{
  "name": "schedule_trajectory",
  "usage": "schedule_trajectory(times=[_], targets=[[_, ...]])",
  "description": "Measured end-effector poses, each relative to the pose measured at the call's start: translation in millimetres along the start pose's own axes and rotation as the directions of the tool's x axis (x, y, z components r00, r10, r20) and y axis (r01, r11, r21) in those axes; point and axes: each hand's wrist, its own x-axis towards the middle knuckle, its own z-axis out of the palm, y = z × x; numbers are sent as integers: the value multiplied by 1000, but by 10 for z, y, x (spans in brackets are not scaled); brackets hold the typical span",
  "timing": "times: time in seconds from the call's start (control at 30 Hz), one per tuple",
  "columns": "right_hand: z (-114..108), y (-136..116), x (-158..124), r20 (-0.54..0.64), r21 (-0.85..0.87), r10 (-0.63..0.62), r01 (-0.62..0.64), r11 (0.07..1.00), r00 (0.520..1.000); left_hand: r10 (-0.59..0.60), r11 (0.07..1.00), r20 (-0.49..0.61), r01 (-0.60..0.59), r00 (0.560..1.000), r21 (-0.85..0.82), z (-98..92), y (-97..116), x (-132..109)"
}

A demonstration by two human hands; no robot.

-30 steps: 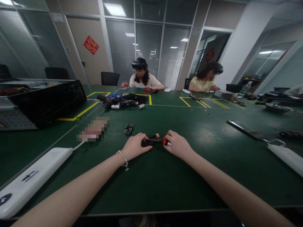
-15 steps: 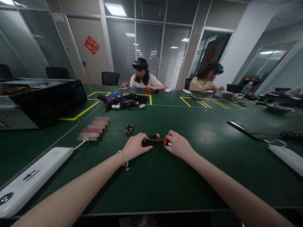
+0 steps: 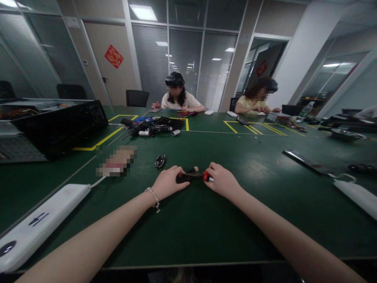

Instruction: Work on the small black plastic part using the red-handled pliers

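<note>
My left hand (image 3: 167, 181), with a bracelet at the wrist, has its thumb and fingers closed around a small dark part (image 3: 183, 179) low over the tabletop. Facing it, my right hand (image 3: 221, 181) grips a small red-and-silver tool (image 3: 206, 176), its exact kind unclear. A thin dark strip (image 3: 196, 175) spans the gap between both hands; which object it belongs to is hard to make out. Just behind it is a tiny pale piece (image 3: 196, 169). Beyond my left hand lies a small black-and-silver part (image 3: 160, 160).
A green table (image 3: 188, 232) carries a white power bank (image 3: 44, 224) cabled to a blurred phone (image 3: 118, 162). A computer case (image 3: 61, 129) stands left. Ahead are a pile of tools (image 3: 153, 125) and two seated people. A phone (image 3: 304, 161) lies right.
My hands and what they hold stay practically in place. Across the table, the person at the right has moved their hands slightly.
</note>
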Motion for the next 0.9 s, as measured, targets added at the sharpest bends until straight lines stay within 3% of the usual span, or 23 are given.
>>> schedule_trajectory(times=[0.9], targets=[[7, 12, -5, 9, 4, 10, -10, 1000, 1000, 47, 999, -30, -46, 998, 2, 36, -43, 4]])
